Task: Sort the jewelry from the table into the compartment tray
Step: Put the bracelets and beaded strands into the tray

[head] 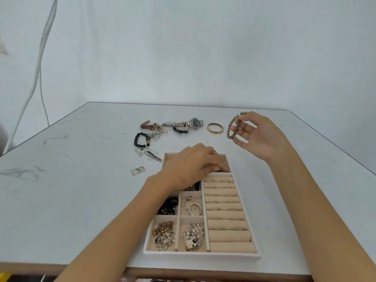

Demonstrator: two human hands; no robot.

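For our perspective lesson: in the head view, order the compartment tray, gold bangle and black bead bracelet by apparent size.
1. compartment tray.
2. black bead bracelet and gold bangle: look alike, bangle lies farther, so unranked.

No readable text from my end. Round steel watch: dark dial, markings too small to make out. Rectangular watch just beside it: face blurred, nothing legible. Small silver plate lying flat near the compartment tray: grey smudges on it, I can't tell if that's print or a pattern. Gold bangle: any engraving is too small to resolve. No brand, number or label I can read anywhere else.
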